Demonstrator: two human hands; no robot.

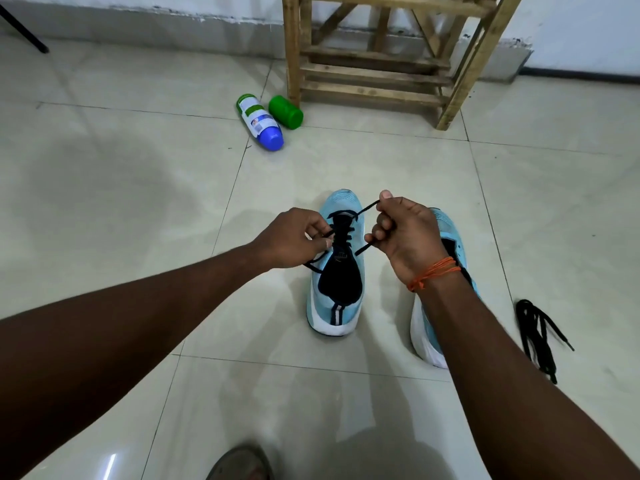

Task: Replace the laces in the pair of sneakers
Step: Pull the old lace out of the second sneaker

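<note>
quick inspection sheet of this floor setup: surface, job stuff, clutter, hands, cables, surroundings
surface: pale tiled floor, glossy.
job's things: blue sneaker between the hands, black lace partly threaded; second sneaker beside it, partly hidden; loose lace bundle on the floor further right.
clutter: bottle lying on its side, green tub beside it.
grippers: left hand pinches the black lace; right hand grips its other end.
cables: nothing seen.
surroundings: wooden rack by the wall; sandal at the bottom edge.
</note>
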